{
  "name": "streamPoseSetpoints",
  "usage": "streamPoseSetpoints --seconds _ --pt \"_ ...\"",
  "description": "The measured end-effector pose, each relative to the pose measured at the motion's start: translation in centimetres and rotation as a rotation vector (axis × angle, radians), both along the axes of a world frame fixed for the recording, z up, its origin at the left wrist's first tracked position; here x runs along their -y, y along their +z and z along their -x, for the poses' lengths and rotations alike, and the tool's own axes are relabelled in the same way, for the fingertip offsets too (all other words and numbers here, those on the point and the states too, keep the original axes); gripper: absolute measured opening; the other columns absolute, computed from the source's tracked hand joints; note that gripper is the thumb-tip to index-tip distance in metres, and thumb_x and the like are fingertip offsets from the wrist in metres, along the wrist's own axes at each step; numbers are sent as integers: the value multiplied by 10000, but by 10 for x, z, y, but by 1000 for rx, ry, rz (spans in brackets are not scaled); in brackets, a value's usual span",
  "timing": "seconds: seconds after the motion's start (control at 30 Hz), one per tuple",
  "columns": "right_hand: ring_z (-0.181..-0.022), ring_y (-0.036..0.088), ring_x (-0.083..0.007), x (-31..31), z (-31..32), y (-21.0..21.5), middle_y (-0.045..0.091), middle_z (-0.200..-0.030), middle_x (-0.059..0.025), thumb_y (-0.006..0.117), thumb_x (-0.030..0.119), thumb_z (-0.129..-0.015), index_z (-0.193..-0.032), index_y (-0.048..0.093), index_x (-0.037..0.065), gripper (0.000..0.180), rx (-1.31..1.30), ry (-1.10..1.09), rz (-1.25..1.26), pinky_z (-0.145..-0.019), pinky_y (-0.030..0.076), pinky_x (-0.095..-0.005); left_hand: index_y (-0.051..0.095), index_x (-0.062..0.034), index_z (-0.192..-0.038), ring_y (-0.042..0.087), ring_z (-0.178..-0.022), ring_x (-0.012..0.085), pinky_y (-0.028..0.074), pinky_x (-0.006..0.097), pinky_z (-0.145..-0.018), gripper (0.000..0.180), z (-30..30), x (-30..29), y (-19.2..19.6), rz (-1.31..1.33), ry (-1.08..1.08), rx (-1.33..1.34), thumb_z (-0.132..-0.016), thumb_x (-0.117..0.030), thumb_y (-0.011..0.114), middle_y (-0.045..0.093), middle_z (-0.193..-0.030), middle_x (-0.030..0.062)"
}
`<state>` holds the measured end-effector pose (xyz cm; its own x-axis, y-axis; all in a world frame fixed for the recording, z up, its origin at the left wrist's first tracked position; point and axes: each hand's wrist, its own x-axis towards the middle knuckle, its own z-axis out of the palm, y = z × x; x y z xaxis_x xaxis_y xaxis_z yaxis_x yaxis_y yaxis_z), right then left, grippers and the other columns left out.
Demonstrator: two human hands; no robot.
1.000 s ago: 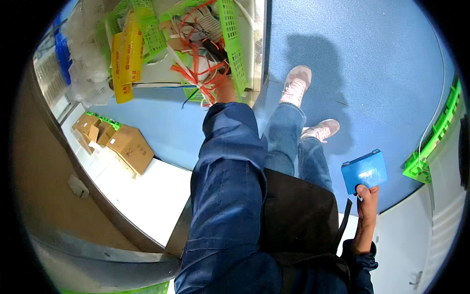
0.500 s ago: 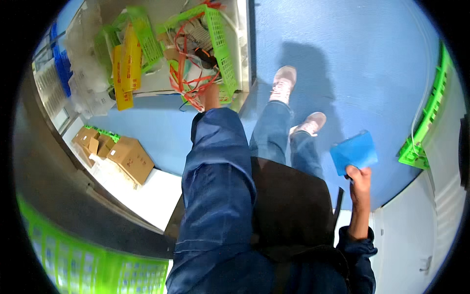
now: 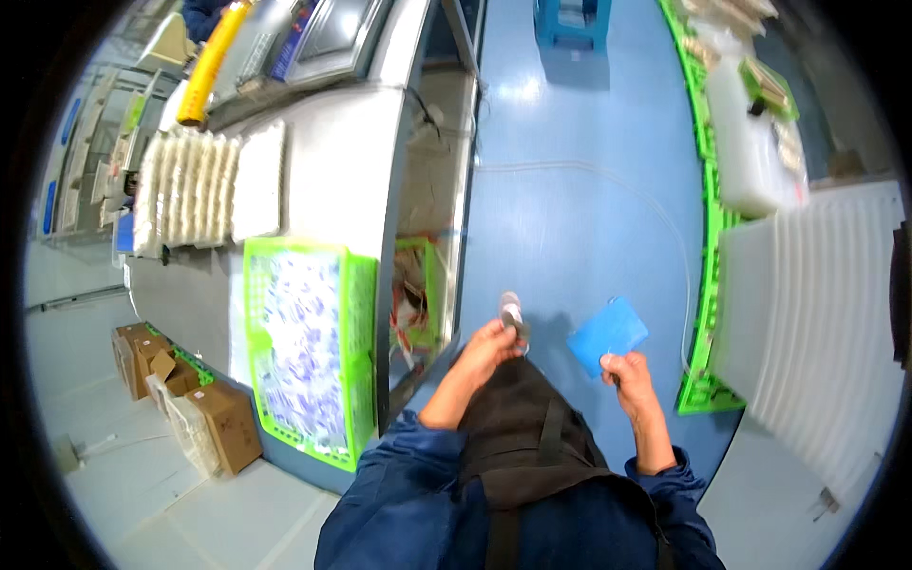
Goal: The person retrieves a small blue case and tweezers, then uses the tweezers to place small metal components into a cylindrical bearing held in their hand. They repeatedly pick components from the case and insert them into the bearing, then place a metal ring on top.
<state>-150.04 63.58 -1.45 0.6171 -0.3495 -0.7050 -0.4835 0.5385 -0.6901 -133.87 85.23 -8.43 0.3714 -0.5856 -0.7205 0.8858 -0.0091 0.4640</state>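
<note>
Standing on the blue floor (image 3: 570, 218) just right of a long steel counter (image 3: 342, 152), the person held a flat blue square piece (image 3: 608, 334), perhaps a pouch or cloth, pinched at its near corner by the right hand (image 3: 627, 375). That hand was curled narrowly round the corner, and the piece stuck up and away from it, clear of everything else. The left hand (image 3: 489, 344) was raised in front of the dark apron (image 3: 532, 427), fingers bent loosely; whether it gripped anything could not be told, since a shoe tip (image 3: 513, 309) lay right behind it in the view.

As a judgement, the work looked to be midway: the blue piece was in hand and carried, not set down anywhere. To the near left a green crate (image 3: 356, 370) on the counter was full of small blue-and-white printed packets (image 3: 304, 342), and farther left a row of white stacked bundles (image 3: 204, 185) lay on the same counter. Cardboard boxes (image 3: 199, 408) sat on the floor at the near left. Along the right side ran green crates (image 3: 708, 285) and a white ribbed surface (image 3: 817, 323).
</note>
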Motion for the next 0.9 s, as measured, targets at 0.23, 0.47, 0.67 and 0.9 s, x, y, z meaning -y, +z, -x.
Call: streamPoseSetpoints --seconds 0.23,0.47,0.67,0.9 --pt "-495 480 -129 85 -115 49 525 -577 -39 661 212 -782 -662 555 49 228 115 -82 -5 -487 371 -268 523 -48 -1101 623 -872 160 520 288 -748 210 -160 117 112 317 60 298 -933 -174 531 619 -998 66" --pt "-471 489 -178 194 -235 89 533 -586 -84 626 208 -807 -734 546 45 196 101 -148 55 -471 408 -300 509 -67 -1087 598 -877 165 483 306 -779 237 -350 221 175 337 211 440 -940 -254 513 604 -1027 75" --pt "-491 490 -156 268 -383 124 537 -582 -67 644 225 -805 -728 555 41 218 123 -145 3 -468 379 -277 506 -51 -1103 600 -869 180 495 316 -804 229 -462 280 222 445 406 237 -955 -225 487 604 -1040 103" --pt "-516 488 -133 394 -596 99 549 -625 -63 656 232 -802 -743 562 51 213 214 30 -10 -463 371 -261 555 -46 -941 476 -616 68 391 208 -547 122 -610 387 170 158 441 522 -936 -154 498 587 -825 40"
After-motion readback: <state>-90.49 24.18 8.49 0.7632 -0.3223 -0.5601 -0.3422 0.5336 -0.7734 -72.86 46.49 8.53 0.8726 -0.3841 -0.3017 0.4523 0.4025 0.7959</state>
